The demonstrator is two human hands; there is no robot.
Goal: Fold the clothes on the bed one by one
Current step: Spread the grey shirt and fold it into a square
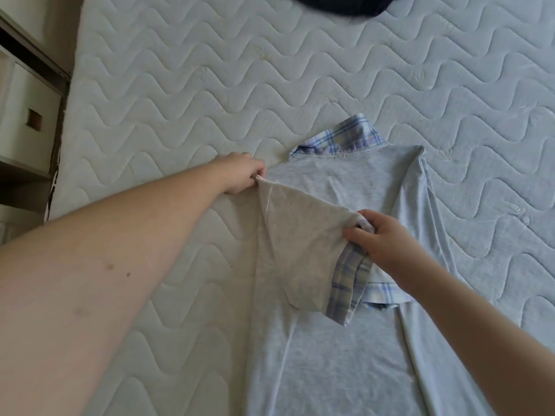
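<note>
My left hand (243, 177) pinches the shoulder seam of the grey cotton shirt with plaid collar (339, 340) while my right hand (387, 241) grips its plaid-cuffed sleeve (300, 259) between them, above the quilted white bed (180, 85).

Item: quilted pale mattress (210, 85), wave-stitched, filling most of the frame. Item: shelving unit (27, 94), left edge, upper left.

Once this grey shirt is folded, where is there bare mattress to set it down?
The widest bare stretch of mattress lies beyond the plaid collar, up to the dark garment at the far edge. Another open strip runs right of the grey shirt. The near left is crowded: the left hand and right hand hold the sleeve there.
</note>
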